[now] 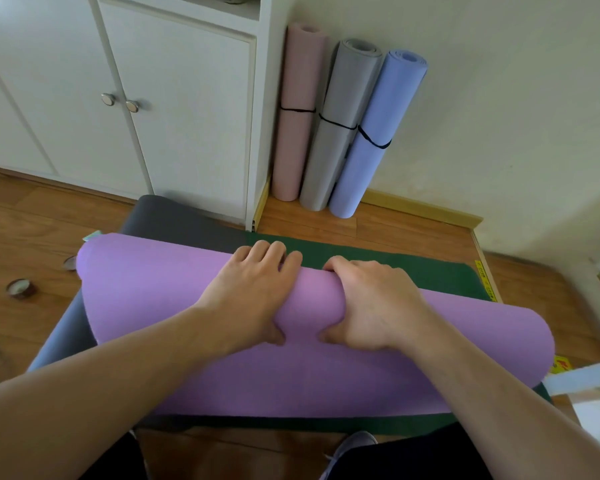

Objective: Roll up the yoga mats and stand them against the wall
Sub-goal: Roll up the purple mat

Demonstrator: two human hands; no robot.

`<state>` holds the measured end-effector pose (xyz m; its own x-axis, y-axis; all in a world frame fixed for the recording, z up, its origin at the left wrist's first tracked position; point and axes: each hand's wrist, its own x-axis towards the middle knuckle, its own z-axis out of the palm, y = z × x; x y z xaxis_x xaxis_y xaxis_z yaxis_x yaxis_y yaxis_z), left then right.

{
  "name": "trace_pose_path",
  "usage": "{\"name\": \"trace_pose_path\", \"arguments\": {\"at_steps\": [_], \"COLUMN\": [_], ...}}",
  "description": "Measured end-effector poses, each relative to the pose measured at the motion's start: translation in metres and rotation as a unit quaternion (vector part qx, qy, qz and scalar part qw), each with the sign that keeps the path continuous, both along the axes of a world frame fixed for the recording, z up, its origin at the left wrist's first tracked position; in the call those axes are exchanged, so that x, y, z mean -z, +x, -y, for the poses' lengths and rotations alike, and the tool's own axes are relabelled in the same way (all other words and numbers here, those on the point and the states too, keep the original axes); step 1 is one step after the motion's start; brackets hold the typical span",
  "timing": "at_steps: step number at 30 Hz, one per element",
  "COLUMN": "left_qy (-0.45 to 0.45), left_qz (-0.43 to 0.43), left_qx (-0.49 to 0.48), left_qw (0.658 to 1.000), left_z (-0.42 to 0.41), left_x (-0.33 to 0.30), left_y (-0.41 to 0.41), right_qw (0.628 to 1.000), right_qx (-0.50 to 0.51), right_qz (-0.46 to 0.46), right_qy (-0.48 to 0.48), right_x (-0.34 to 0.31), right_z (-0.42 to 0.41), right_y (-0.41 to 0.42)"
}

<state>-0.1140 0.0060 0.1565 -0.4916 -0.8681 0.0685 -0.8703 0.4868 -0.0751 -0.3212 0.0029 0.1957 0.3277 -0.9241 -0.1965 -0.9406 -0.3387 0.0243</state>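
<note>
From your head camera, both of your hands sit side by side on top of the purple yoga mat (222,306), which lies rolled across the middle of the view. Your left hand (253,289) lies flat over the roll, fingers straight and close together, reaching over its far edge, thumb pressed into the near side. Your right hand (368,303) wraps the roll: fingers curled over the far edge, thumb dug into the near side, so it grips the mat. The two thumbs are near each other but apart.

The purple roll rests on a dark green mat (395,271) lying flat on the wooden floor (309,220), and a dark grey mat (174,220) lies under its left end.

Against the wall (499,98) in the corner beside the white cabinet (187,98) stand three rolled mats, each bound by a black band: a pink mat (297,133), a grey mat (340,126) leaning against it, and a blue mat (374,140) touching the grey one.

Two tape rolls (21,288) lie on the floor at left.
</note>
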Motion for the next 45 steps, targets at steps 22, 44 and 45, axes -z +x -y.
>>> {"name": "trace_pose_path", "arguments": {"at_steps": [22, 44, 45], "left_qy": [0.037, 0.14, 0.141], "left_qz": [-0.046, -0.075, -0.072], "left_qx": [0.006, -0.013, -0.009], "left_qw": [0.998, 0.987, 0.987], "left_z": [0.006, 0.008, 0.007], "left_x": [0.003, -0.007, -0.007], "left_y": [0.001, 0.011, 0.012], "right_qw": [0.999, 0.999, 0.999], "right_qx": [-0.029, -0.039, -0.036], "right_qz": [0.008, -0.013, -0.007], "right_qy": [0.028, 0.02, 0.019], "right_x": [0.009, 0.015, 0.015], "right_z": [-0.002, -0.001, -0.001], "right_y": [0.002, 0.007, 0.007]}}
